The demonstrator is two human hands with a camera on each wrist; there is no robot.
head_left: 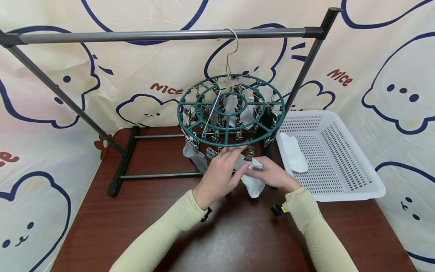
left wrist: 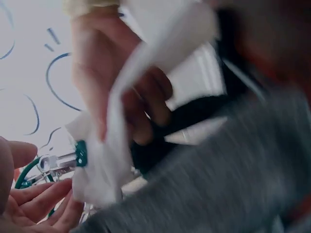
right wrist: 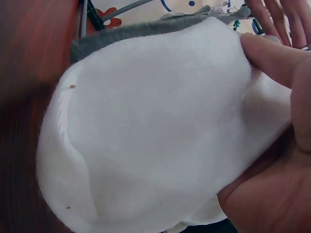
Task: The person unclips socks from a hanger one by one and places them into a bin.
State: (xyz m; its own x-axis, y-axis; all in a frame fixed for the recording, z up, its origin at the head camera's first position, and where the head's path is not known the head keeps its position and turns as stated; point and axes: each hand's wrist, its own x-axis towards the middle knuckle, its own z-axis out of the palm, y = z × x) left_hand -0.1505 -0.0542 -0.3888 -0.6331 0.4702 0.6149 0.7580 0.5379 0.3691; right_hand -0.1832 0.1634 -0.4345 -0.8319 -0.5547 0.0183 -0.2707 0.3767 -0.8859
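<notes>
A white sock hangs below a metal clip near the front rim of a round green clip hanger. My right hand pinches the sock near its top edge, thumb on its face in the right wrist view. My left hand is just left of the sock. In the left wrist view its thumb and fingers lie on either side of the clip, with the thumb apart from it. Grey socks hang along the hanger's front left, partly hidden by my left hand.
The hanger hooks over the bar of a dark metal rack. A white perforated basket stands at the right, with another white sock at its left side. Black cloth hangs at the hanger's right. Below is a dark brown table.
</notes>
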